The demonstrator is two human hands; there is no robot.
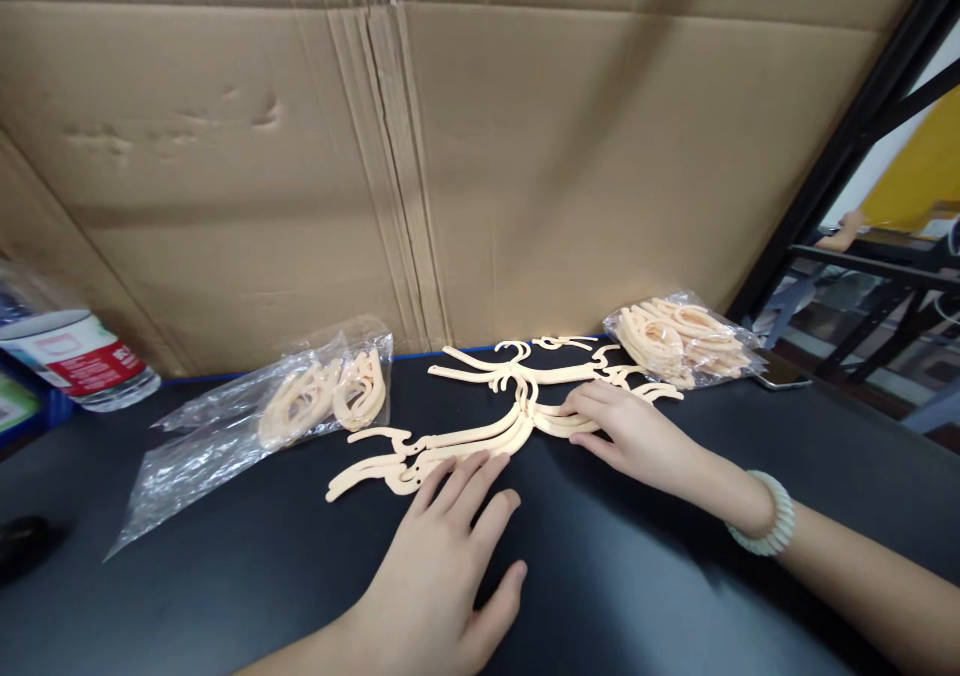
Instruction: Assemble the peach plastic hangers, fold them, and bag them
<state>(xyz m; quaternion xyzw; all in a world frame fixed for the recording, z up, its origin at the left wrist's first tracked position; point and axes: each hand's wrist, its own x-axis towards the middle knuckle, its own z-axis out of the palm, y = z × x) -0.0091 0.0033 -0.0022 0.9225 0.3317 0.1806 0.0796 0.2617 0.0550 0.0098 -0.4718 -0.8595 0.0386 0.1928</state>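
Note:
Several pale peach plastic hangers (480, 426) lie spread in a loose stack on the dark table (225, 566). My left hand (450, 546) rests flat on the table, fingers stretched out, its fingertips touching the left end of the stack. My right hand (630, 431), a pale bead bracelet on its wrist, lies with fingers extended on the right side of the stack near the hooks. Another single hanger (517, 366) lies just behind, by the cardboard.
A clear bag (247, 426) holding a few hangers lies at the left. A fuller bag of hangers (686, 341) sits at the right. A cardboard wall (450, 156) stands behind. A water bottle (75, 356) lies far left, a phone (780, 379) by the right bag.

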